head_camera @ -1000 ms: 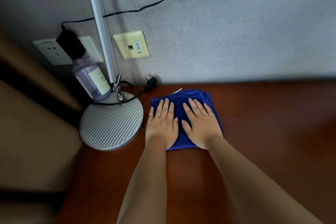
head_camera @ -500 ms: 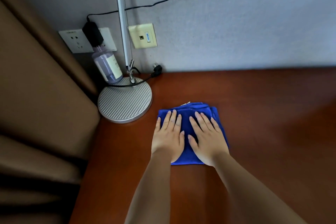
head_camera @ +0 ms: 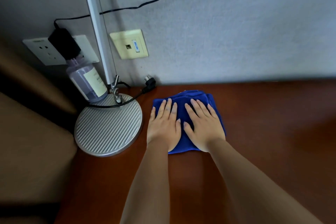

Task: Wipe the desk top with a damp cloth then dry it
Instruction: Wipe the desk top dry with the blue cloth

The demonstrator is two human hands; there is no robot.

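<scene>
Hands: your left hand (head_camera: 164,126) and right hand (head_camera: 203,125) are pressing flat, fingers straight, gripping nothing.
Cloth: the blue cloth (head_camera: 183,104) is lying folded on the desk (head_camera: 263,132), beside the lamp base (head_camera: 108,125).

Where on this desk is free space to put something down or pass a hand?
The brown wooden desk top is bare to the right of the folded blue cloth, and in front of it, around the forearms. The left back corner is crowded: round ribbed silver lamp base, clear purple bottle, loose black plug. Left hand and right hand press the cloth.
</scene>
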